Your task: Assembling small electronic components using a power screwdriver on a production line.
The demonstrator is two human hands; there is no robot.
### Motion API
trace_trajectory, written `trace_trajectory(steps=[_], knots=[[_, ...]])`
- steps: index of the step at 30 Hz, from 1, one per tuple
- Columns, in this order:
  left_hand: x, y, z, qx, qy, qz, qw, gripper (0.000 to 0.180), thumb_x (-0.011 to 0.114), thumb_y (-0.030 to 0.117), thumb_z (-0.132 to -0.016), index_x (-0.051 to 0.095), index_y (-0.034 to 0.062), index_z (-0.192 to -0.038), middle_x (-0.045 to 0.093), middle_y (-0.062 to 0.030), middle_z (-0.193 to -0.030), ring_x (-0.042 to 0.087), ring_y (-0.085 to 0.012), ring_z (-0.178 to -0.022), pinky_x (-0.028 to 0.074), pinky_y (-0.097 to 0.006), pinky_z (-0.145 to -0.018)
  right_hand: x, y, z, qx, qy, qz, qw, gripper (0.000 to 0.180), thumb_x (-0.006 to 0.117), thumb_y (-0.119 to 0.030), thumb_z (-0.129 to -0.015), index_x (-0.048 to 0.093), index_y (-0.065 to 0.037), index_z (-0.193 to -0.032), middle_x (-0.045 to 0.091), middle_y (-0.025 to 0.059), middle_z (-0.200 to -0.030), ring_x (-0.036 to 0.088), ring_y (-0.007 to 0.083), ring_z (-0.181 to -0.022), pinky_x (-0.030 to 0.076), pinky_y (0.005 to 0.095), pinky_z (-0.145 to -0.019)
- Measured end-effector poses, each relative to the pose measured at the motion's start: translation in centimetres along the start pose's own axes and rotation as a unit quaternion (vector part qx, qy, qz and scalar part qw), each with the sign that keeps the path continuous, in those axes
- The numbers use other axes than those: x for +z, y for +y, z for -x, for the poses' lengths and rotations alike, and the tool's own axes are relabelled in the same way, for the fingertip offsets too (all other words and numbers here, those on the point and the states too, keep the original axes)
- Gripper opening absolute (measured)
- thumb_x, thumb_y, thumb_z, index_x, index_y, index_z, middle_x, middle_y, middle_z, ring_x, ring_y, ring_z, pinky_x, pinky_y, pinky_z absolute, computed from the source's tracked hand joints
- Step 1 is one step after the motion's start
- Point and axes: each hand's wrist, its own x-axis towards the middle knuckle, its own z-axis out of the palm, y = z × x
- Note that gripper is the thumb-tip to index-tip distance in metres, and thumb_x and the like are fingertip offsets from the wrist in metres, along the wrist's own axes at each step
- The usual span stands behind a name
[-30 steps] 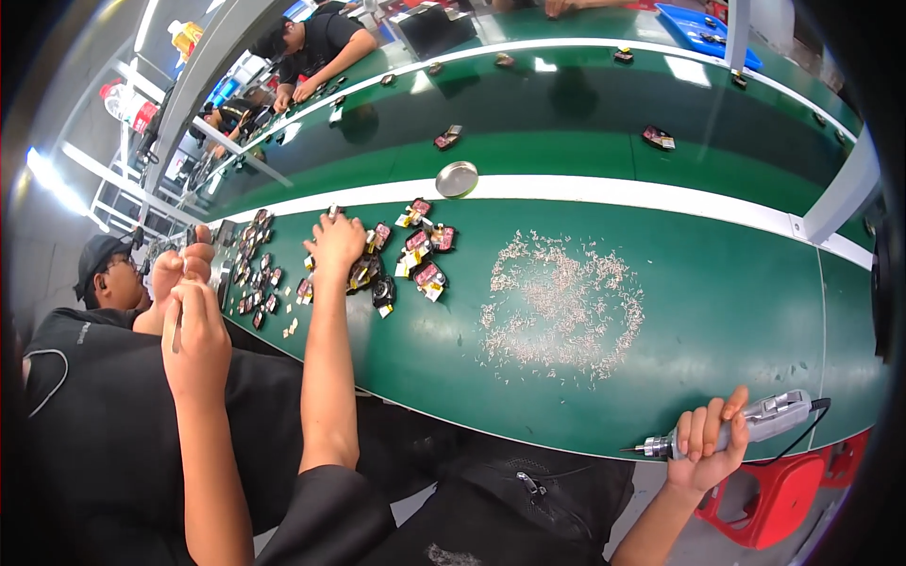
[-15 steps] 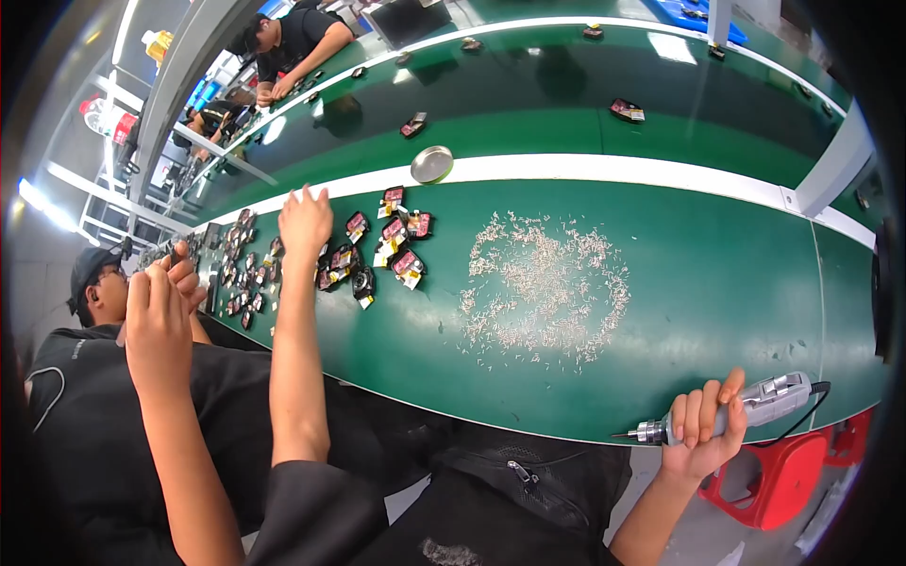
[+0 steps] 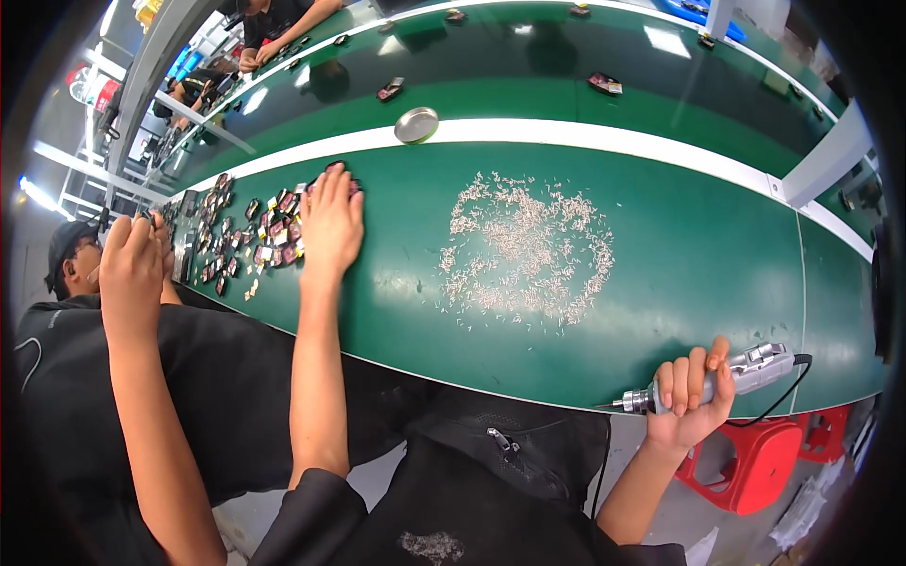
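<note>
My left hand (image 3: 330, 226) lies palm down with its fingers stretched out, at the right edge of a cluster of small black parts with pink and yellow faces (image 3: 280, 231). Its fingers rest against the outermost parts and hide some of them. In my right hand (image 3: 694, 396) is a grey electric screwdriver (image 3: 760, 368), held near the table's front edge. The screwdriver's thin bit points left, and a black cord runs from its rear end. Between my hands, many tiny pale screws (image 3: 528, 250) are scattered on the green tabletop (image 3: 396, 311).
A round shallow metal lid (image 3: 416, 124) sits at the white rail (image 3: 566, 135). Beyond it, a green belt carries several black parts (image 3: 605, 84). Close on my left, a co-worker (image 3: 71, 264) has raised hands (image 3: 132, 269). Red stools (image 3: 750, 467) stand below right.
My left hand has moved from behind the parts to their right side. The parts spread out there are now bunched further left. My right hand keeps the screwdriver, and the view has shifted slightly.
</note>
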Motion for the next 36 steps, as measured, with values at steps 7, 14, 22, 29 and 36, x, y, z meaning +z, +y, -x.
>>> trace_trajectory(steps=[7,14,22,29,36], knots=[[-3.2,-0.3,0.1,-0.020,0.118,-0.103,0.987,0.047,0.055,0.011,-0.085,0.046,0.0031,-0.131,0.047,-0.0206,-0.133,0.041,-0.0317,-0.129,0.028,-0.049,-0.108,0.0,-0.1,-0.1,0.010,-0.023,0.002,1.000,0.012,0.043,-0.016,-0.096,0.040,-0.006,-0.090,0.036,-0.0006,-0.053,0.036,0.0085,-0.040,0.035,0.0255,-0.044],[-9.6,10.0,8.6,0.062,-0.022,0.233,0.970,0.017,0.067,-0.001,-0.076,0.064,0.0009,-0.093,0.060,-0.0109,-0.097,0.059,-0.0299,-0.088,0.050,-0.038,-0.073,-0.4,-0.2,-0.1,0.015,-0.012,-0.012,1.000,0.012,0.041,-0.017,-0.096,0.041,-0.007,-0.090,0.036,-0.0003,-0.052,0.035,0.0095,-0.040,0.035,0.0275,-0.046],[-9.1,10.1,9.7,0.147,-0.005,0.207,0.967,0.021,0.067,-0.009,-0.071,0.064,-0.0007,-0.091,0.061,-0.0071,-0.089,0.060,-0.0243,-0.078,0.050,-0.034,-0.063,-0.4,0.0,-0.2,0.010,-0.016,-0.023,1.000,0.011,0.041,-0.016,-0.096,0.041,-0.006,-0.091,0.037,0.0004,-0.052,0.036,0.0104,-0.040,0.036,0.0281,-0.047],[-8.9,10.1,9.8,0.168,0.016,0.197,0.966,0.019,0.064,-0.006,-0.070,0.063,-0.0019,-0.089,0.058,-0.0062,-0.089,0.058,-0.0223,-0.080,0.051,-0.033,-0.063,-0.5,-0.1,0.0,-0.001,-0.006,-0.016,1.000,0.012,0.041,-0.015,-0.096,0.043,-0.005,-0.091,0.037,0.0001,-0.053,0.035,0.0100,-0.040,0.035,0.0280,-0.047],[-8.3,10.3,10.0,0.136,0.030,0.216,0.966,0.017,0.067,-0.008,-0.072,0.061,0.0006,-0.085,0.059,-0.0066,-0.084,0.058,-0.0233,-0.073,0.048,-0.036,-0.060,-0.1,0.2,-0.1,-0.004,-0.004,-0.002,1.000,0.012,0.042,-0.015,-0.096,0.045,-0.005,-0.091,0.035,-0.0009,-0.052,0.034,0.0092,-0.041,0.034,0.0268,-0.046]])
